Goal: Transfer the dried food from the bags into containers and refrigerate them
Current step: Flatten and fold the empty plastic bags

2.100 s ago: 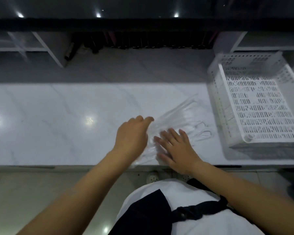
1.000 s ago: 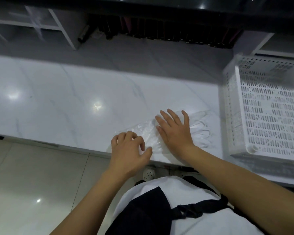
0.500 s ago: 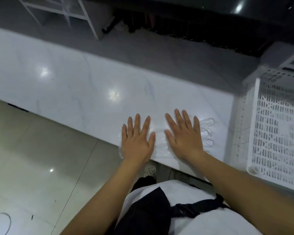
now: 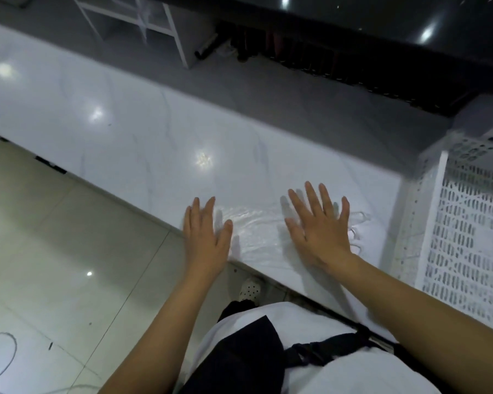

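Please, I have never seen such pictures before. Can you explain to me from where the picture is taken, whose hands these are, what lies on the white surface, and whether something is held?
There is no machine here. A person wears one wide-angle camera on the head, so the picture looks forward and down at that person's own two bare hands.

The left hand and the right hand are both flat, with straight fingers. Between and under them lies a clear plastic bag, flattened near the front edge of the white marble countertop. Nothing is gripped: the right hand rests on the bag, and the left hand lies at the bag's left end, by the counter's edge.

At the right stands a white perforated plastic basket. No dried food or containers are visible.
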### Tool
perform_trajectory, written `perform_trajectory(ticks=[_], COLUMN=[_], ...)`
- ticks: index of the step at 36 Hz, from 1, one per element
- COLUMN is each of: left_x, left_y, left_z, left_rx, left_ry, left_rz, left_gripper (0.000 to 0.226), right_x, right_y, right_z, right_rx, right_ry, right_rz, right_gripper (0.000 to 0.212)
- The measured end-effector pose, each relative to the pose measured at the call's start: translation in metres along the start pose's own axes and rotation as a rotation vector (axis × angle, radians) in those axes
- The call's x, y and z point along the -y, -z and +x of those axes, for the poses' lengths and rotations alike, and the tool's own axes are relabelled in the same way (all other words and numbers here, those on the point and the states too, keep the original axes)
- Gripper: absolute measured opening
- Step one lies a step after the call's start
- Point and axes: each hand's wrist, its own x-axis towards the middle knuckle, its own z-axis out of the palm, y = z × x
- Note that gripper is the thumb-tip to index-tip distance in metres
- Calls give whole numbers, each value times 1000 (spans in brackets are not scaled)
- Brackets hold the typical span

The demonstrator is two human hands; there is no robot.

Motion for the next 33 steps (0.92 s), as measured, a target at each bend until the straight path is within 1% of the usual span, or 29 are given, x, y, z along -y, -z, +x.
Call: perform_trajectory(ticks=[2, 3, 4, 6, 7, 9, 11, 13, 14, 18, 20, 22, 23, 24, 25, 26, 28, 31, 33], left_x=[3, 5, 8, 12, 16, 26, 35, 37, 36, 27, 19, 13, 12, 10, 8, 8, 5, -6, -18], left_y=[8, 10, 14, 21, 25, 32, 37, 41, 42, 45, 46, 49, 51, 55, 59, 63, 73, 87, 97], left_z=[-11, -17, -22, -28, -30, -31, -33, -36, -36, -36, -35, -30, -26, -23, -18, -14, -2, 25, 45], left_rx=[-158, -207, -228, -219, -188, -51, 102, 163, 172, 196, 165, 100, 74, 63, 62, 62, 68, 118, 139], left_ry=[79, 137, 221, 438, 546, 707, 777, 775, 758, 692, 691, 683, 672, 651, 634, 611, 552, 461, 393], left_rz=[-159, -246, -350, -587, -685, -822, -944, -998, -990, -984, -960, -863, -802, -733, -672, -619, -534, -357, -250], left_gripper=[55, 53, 52, 51, 52, 53, 49, 34, 31, 40, 36, 31, 32, 40, 51, 57, 51, 56, 63], right_x=[12, 17, 21, 26, 28, 30, 33, 36, 38, 48, 53, 56, 55, 54, 51, 47, 38, 30, 30], right_y=[-3, -6, -10, -16, -17, -16, -15, -14, -14, -13, -12, -8, -5, 0, 4, 7, 11, 12, 10], right_z=[1, 1, 1, 1, 2, 5, 6, 7, 8, 8, 7, 8, 8, 8, 8, 7, 5, 6, 10], right_rx=[35, 66, 92, 104, 100, 101, 101, 101, 103, 138, 155, 163, 153, 130, 103, 82, 67, 184, 276], right_ry=[57, 79, 95, 121, 140, 210, 290, 331, 342, 401, 410, 423, 443, 478, 529, 589, 715, 815, 786], right_rz=[-4, -13, -24, -39, -42, -49, -65, -74, -75, -96, -81, -44, -32, -36, -56, -82, -102, -109, -162], right_gripper=[65, 66, 66, 65, 64, 63, 63, 62, 62, 62, 60, 60, 62, 63, 64, 63, 62, 63, 67])
